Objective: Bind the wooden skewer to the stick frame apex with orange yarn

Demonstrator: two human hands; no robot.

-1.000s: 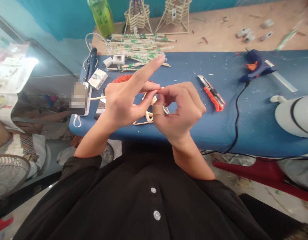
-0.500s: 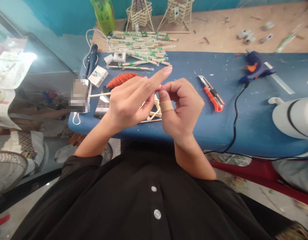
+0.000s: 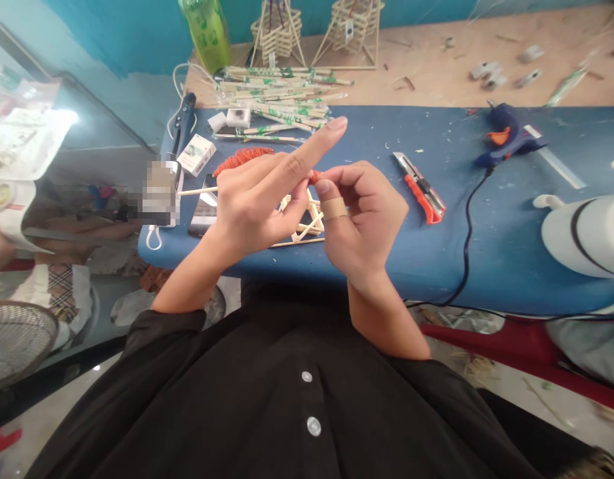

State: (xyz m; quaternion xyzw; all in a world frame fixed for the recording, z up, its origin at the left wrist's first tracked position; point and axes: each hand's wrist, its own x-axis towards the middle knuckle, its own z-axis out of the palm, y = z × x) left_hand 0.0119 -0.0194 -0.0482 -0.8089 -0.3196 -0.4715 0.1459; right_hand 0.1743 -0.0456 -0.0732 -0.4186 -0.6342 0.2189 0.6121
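Observation:
My left hand (image 3: 259, 199) pinches a small bit of orange yarn (image 3: 314, 177) between thumb and a bent finger, its index finger stretched out above. From the other side my right hand (image 3: 361, 219), with a tan bandage on its thumb, grips the same bit between thumb and index finger. Beneath the hands lies a small wooden-stick frame (image 3: 314, 226), partly hidden. A bundle of orange yarn (image 3: 241, 159) lies behind my left hand. One thin stick (image 3: 199, 191) pokes out to the left of that hand; its other end is hidden.
On the blue mat (image 3: 411, 259) lie an orange utility knife (image 3: 422, 189) and a glue gun (image 3: 511, 133) with a black cord. Wrapped chopsticks (image 3: 287, 100) are piled behind, near two stick structures (image 3: 277, 33). A white container (image 3: 586, 233) stands right; a small box (image 3: 197, 154) lies left.
The two hands stay pinched together with only a slight shift. A little more of the orange bit shows between the fingertips, and the left index fingertip is slightly higher.

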